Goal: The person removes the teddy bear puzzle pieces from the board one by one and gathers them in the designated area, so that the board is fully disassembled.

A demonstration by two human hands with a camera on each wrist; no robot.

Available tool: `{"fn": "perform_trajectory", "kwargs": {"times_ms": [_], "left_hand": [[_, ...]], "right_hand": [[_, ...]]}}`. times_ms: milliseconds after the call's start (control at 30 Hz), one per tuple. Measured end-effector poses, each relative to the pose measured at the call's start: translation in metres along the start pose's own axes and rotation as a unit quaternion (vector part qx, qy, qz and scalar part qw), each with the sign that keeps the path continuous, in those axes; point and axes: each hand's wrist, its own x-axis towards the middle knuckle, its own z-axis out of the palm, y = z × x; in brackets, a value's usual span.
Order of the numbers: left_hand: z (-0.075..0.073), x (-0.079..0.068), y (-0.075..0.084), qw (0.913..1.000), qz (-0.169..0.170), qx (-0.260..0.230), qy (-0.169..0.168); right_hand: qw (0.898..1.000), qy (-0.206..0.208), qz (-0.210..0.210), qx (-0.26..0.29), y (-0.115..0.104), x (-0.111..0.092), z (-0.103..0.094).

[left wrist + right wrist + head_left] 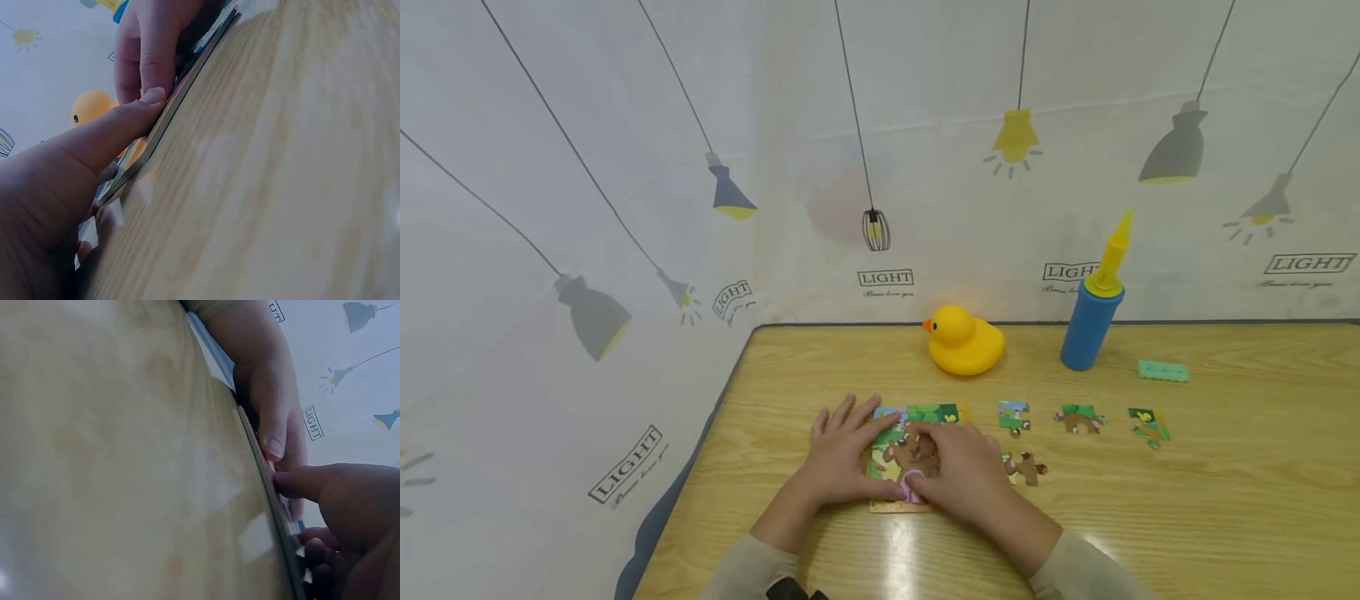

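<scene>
A jigsaw puzzle (887, 506) with a brown bear picture lies flat on the wooden table, partly covered by both hands. My left hand (842, 462) rests on its left side, fingers spread and fairly straight, the thumb along the lower part. From the right, my right hand (973, 475) bends over the picture, thumb and index finger curled about a brown and pink puzzle piece (912, 486). The thumbs of the left hand (69, 162) and right hand (356, 494) press at the puzzle's near edge in the wrist views. The right hand hides the puzzle's right side.
Loose puzzle pieces lie to the right: one beside the right hand (1026, 468), others farther back, including a green-topped piece (1079, 419) and a corner-like piece (1148, 427). Behind stand a yellow rubber duck (966, 343), a blue hand pump (1086, 325) and a mint-green block (1162, 372).
</scene>
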Motion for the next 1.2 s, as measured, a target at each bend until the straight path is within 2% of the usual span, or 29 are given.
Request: {"fn": "perform_trajectory", "kwargs": {"times_ms": [200,500,933,1200], "left_hand": [[0.001,0.001,0.003,1.0,0.001,-0.007,-0.005],[-0.001,0.002,0.002,1.0,0.001,-0.002,-0.005],[-0.002,0.001,0.002,0.9999,-0.008,-0.007,-0.011],[-0.001,0.0,0.001,0.9998,-0.012,-0.011,-0.013]], "right_hand": [[0.996,-0.052,0.052,0.051,0.001,0.008,-0.011],[0.992,-0.073,0.068,0.078,-0.002,0.012,-0.02],[0.99,-0.071,0.067,0.102,-0.005,0.011,-0.02],[0.991,-0.05,0.042,0.114,-0.002,0.01,-0.017]]}}
